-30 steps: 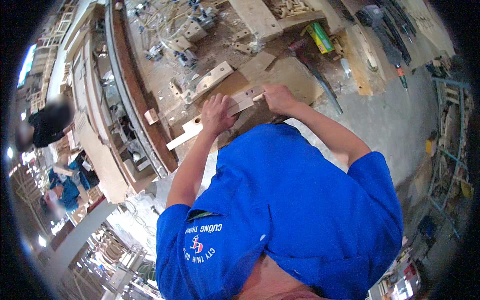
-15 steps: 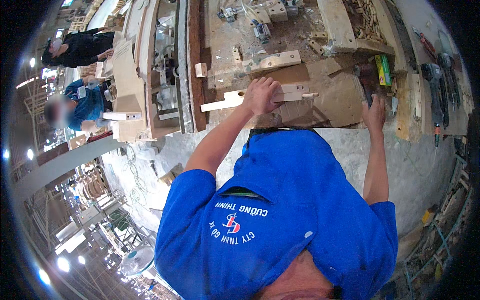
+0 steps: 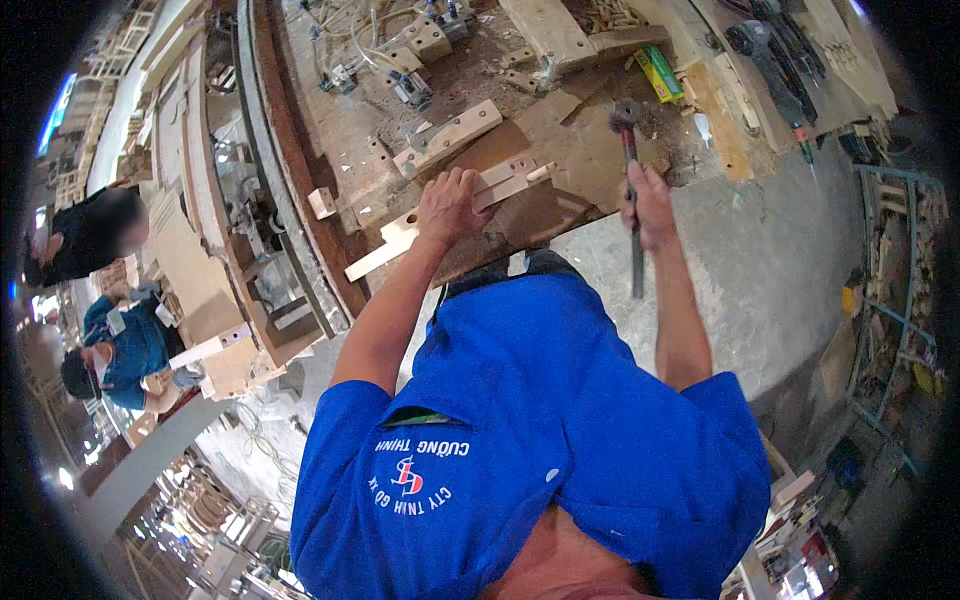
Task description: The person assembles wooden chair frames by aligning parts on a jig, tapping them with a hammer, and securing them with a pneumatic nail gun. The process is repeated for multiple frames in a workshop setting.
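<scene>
My left hand (image 3: 452, 207) is closed over the middle of a pale wooden piece (image 3: 507, 180), pressing it onto the bench near its front edge. The piece has a stepped, narrow end on the left and holes along its face. A wooden dowel (image 3: 541, 172) sticks out at its right end. In my right hand (image 3: 652, 207) is a hammer (image 3: 630, 145), gripped by its dark handle, its head up and to the right of the dowel, apart from it. Cardboard (image 3: 565, 205) lies under the wood.
Behind the piece lies a wooden bar with holes (image 3: 450, 140); a small block (image 3: 322, 203) sits left. Pneumatic clamps (image 3: 408, 88) stand farther back. A green-yellow box (image 3: 658, 73) and power tools (image 3: 760, 45) are at right. Two people work beyond the left side.
My right hand has come up off the bench's right side with the hammer and moved toward the wooden piece. My left hand stays on the wood. The whole view has turned.
</scene>
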Demonstrator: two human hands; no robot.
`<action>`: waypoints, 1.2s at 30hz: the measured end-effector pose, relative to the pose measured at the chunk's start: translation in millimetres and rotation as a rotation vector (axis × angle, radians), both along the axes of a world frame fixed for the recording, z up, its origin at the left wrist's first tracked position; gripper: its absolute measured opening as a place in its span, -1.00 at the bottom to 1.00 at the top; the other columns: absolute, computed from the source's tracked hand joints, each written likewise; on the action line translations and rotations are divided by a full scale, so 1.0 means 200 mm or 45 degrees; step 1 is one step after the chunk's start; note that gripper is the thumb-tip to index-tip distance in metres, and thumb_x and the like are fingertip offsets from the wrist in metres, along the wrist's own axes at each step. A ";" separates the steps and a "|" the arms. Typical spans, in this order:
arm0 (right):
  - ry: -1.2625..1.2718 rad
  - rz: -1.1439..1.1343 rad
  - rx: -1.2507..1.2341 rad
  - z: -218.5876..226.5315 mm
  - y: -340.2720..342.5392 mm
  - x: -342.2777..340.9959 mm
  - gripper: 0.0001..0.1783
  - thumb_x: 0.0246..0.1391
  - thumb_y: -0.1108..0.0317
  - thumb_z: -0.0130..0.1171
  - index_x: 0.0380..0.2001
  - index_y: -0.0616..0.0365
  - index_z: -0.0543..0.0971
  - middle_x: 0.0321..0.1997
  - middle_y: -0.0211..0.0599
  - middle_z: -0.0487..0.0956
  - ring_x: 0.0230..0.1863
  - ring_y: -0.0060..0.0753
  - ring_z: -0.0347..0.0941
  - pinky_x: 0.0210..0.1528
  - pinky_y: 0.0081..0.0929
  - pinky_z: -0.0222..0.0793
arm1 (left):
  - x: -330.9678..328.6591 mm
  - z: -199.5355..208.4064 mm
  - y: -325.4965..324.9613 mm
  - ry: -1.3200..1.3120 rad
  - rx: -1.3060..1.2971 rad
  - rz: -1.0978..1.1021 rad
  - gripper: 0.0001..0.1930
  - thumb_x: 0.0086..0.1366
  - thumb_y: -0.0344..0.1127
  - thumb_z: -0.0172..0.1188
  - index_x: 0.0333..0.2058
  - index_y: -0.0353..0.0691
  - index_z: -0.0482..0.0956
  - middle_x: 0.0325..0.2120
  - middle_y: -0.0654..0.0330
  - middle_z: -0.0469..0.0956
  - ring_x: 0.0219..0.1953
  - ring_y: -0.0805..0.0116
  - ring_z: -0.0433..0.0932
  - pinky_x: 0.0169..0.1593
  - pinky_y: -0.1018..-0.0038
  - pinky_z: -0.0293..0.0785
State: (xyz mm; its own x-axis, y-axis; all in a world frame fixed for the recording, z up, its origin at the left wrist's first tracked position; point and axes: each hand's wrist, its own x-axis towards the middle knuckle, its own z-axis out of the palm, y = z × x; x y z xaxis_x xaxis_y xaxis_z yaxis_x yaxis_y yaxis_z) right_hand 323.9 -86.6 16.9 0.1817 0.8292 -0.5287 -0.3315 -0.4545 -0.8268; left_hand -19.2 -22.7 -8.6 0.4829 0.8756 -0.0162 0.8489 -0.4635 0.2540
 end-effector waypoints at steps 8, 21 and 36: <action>-0.247 -0.138 0.131 0.17 -0.28 -0.32 -0.76 0.42 0.17 0.10 -0.04 0.09 0.48 -0.46 -0.48 0.48 -0.60 -0.68 0.38 -0.62 -0.63 0.33 | -0.01 -0.01 0.02 -0.061 0.062 -0.126 -0.40 0.00 0.06 0.48 -0.08 -0.14 0.50 -0.21 0.12 0.52 -0.12 0.10 0.56 -0.07 0.21 0.47; -1.173 -0.164 0.300 -0.21 -0.12 -0.37 -0.64 0.39 0.09 0.07 -0.06 0.20 0.51 -0.15 0.02 0.65 -0.07 0.02 0.58 0.06 -0.10 0.44 | 0.00 0.00 0.02 -0.101 0.012 -0.127 -0.43 0.00 -0.04 0.47 -0.07 -0.17 0.51 -0.19 0.10 0.55 -0.08 0.07 0.56 -0.06 0.17 0.49; -1.424 -0.407 0.275 -0.23 -0.17 -0.49 -0.59 0.45 0.07 -0.06 -0.07 0.27 0.47 -0.15 0.16 0.64 -0.05 0.25 0.60 -0.01 0.10 0.43 | 0.02 0.01 0.03 -0.097 0.024 -0.148 -0.40 0.01 0.04 0.47 -0.09 -0.20 0.48 -0.19 0.07 0.56 -0.08 0.06 0.58 -0.07 0.17 0.49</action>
State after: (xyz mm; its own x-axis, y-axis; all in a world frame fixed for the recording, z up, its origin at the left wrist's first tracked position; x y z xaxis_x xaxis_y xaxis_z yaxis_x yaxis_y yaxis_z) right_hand 226.3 -120.2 -28.5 0.6701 0.7145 0.2012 0.5515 -0.2978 -0.7792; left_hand -14.7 -16.9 -6.6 0.5801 0.8136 0.0404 0.7679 -0.5627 0.3060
